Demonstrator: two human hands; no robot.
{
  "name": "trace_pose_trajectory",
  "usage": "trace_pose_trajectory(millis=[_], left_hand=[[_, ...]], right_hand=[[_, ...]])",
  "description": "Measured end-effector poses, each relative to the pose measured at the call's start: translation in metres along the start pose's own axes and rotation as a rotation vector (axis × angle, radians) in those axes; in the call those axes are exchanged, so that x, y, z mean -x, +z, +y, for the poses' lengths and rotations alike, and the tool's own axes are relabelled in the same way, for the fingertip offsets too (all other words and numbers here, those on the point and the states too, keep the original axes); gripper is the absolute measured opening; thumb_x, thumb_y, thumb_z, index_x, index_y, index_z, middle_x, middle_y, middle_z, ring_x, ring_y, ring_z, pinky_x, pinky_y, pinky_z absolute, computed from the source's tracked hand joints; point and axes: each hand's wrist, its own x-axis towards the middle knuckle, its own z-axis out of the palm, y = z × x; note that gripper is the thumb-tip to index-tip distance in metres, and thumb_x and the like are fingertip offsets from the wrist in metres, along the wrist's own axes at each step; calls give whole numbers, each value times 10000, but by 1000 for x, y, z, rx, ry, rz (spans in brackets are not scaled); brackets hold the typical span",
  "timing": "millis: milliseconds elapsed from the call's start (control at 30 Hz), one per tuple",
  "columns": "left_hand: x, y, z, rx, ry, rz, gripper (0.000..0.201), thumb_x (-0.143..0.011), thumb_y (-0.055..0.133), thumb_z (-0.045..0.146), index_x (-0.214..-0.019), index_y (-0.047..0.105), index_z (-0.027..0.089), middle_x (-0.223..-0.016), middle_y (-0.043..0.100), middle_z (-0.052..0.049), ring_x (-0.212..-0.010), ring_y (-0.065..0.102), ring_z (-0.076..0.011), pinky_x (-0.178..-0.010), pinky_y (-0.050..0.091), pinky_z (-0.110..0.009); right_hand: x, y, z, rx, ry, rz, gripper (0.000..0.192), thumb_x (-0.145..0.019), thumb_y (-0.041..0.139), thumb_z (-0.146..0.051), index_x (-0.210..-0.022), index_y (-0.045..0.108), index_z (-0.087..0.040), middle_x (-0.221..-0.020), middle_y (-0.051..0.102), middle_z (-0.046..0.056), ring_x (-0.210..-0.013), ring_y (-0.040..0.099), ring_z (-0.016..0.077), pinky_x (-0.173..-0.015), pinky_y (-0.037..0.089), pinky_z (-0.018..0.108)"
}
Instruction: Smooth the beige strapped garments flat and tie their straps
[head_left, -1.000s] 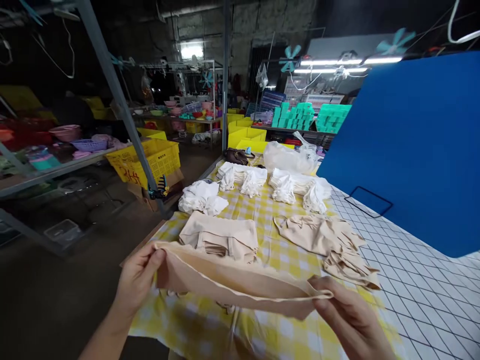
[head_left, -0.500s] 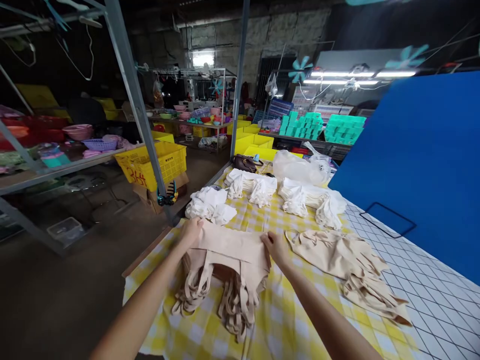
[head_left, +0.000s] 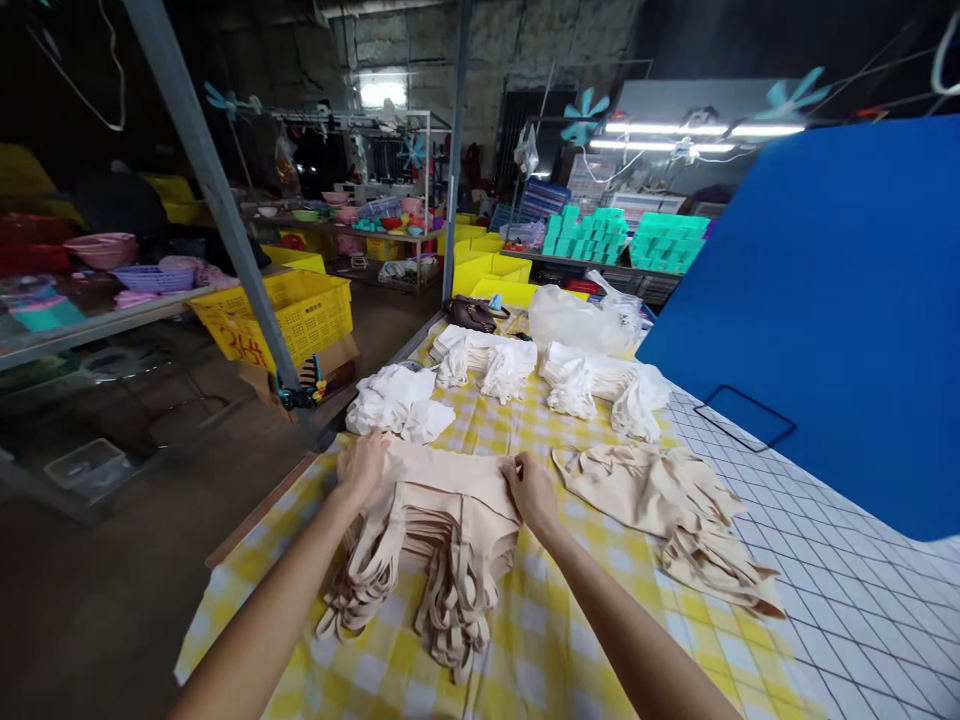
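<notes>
A stack of beige garments (head_left: 439, 525) with dangling straps lies on the yellow checked tablecloth (head_left: 570, 650) in front of me. My left hand (head_left: 361, 467) presses on the stack's top left corner. My right hand (head_left: 529, 492) rests on its top right corner, fingers on the uppermost piece. A second loose pile of beige garments (head_left: 671, 510) lies to the right. Behind them sit three heaps of white garments (head_left: 396, 402), one at the left, two further back.
A clear plastic bag (head_left: 577, 320) and a dark handbag (head_left: 470, 313) lie at the table's far end. A blue board (head_left: 832, 310) stands at the right over a white gridded surface (head_left: 862, 600). A yellow crate (head_left: 289, 315) and metal shelving (head_left: 202, 190) are at the left.
A second ago I held one beige garment stretched between both hands near me. It now lies on top of the beige stack, and both hands rest on its upper corners.
</notes>
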Motion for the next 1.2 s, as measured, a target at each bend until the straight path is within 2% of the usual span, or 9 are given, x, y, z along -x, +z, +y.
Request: trace_pose_trajectory(millis=[100, 200, 367, 467, 567, 767, 833, 967, 1200], left_hand=[[4, -9, 6, -212, -114, 12, 308, -870, 387, 306, -1041, 505, 79, -833, 615, -177, -795, 596, -320, -627, 419, -361], [13, -28, 19, -384, -97, 70, 349, -867, 404, 310, -1105, 481, 67, -973, 603, -198, -896, 594, -312, -713, 453, -370], [52, -39, 66, -46, 109, 125, 353, -839, 446, 270, -1160, 463, 123, -986, 598, -117, -927, 580, -249, -781, 465, -344], [93, -17, 108, 360, 204, -113, 333, -836, 454, 267, -1160, 467, 190, -826, 589, -14, -719, 587, -154, -659, 486, -268], [135, 17, 141, 600, 322, -427, 345, -806, 494, 235, -1151, 492, 211, -862, 591, -7, -705, 582, -117, -643, 496, -227], [181, 67, 159, 351, 479, -426, 461, -829, 441, 145, -1286, 402, 194, -1274, 488, -98, -1194, 453, -210, -994, 399, -383], [187, 75, 157, 223, 510, -408, 434, -841, 450, 160, -1273, 420, 188, -1267, 500, -102, -1210, 442, -229, -1010, 385, -405], [192, 83, 158, 24, 419, -392, 411, -830, 514, 203, -1230, 454, 136, -1230, 521, -143, -1157, 496, -258, -961, 434, -388], [189, 84, 172, -135, 301, -350, 470, -812, 553, 220, -1247, 427, 97, -1141, 513, -157, -934, 590, -255, -735, 520, -348]], right_hand=[[1, -8, 27, 55, 24, 41, 247, -888, 385, -298, -1044, 528, -170, -860, 632, 59, -797, 579, 182, -629, 371, 248], [2, -24, 67, 166, 67, 92, 250, -862, 414, -202, -1066, 533, -120, -1053, 571, 158, -986, 517, 252, -724, 367, 300], [7, -47, 118, 289, 4, 33, 168, -849, 433, -151, -920, 584, -130, -1015, 561, 181, -991, 474, 299, -751, 330, 353], [23, -51, 121, 280, -119, -56, 221, -862, 363, -92, -830, 572, -152, -939, 590, 134, -928, 498, 252, -765, 321, 340], [61, -51, 108, 237, -238, -158, 191, -878, 393, -152, -773, 551, -169, -851, 597, 76, -832, 526, 194, -736, 342, 290], [154, -68, 96, -322, -395, -569, 147, -838, 463, -233, -734, 555, -186, -742, 593, 13, -638, 531, 133, -581, 375, 221], [164, -74, 109, -390, -238, -465, 126, -816, 463, -246, -768, 567, -194, -739, 606, 17, -642, 541, 151, -589, 387, 240], [155, -73, 144, -245, 186, -35, 164, -788, 456, -323, -781, 556, -193, -769, 606, 57, -719, 559, 210, -672, 409, 307], [105, -45, 131, -210, 276, 110, 292, -762, 479, -371, -929, 577, -152, -994, 539, 143, -948, 502, 261, -833, 375, 347]])
